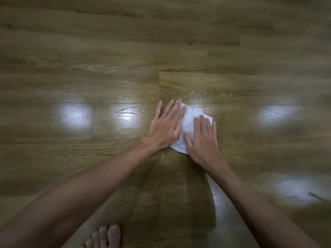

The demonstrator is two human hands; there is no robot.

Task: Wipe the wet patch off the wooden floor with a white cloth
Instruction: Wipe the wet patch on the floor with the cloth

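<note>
Wiping is in hand: the left hand [165, 127] and right hand [201, 138] press the white cloth [189, 120] flat against the wooden floor [107, 77], fingers [172, 110] straight, gripping nothing. The wet patch cannot be made out. The next stroke likely calls for steady downward pressure while sliding the cloth.

We view a home interior: wood-plank floor [107, 77] with lamp glare [74, 114] at nine o'clock, bare foot [105, 237] at six.

floor [179, 51] wide open ahead and to both sides of the hands | only stuff nearby: bare foot [105, 235] close in at bottom, small dark thing [317, 196] far right
</note>
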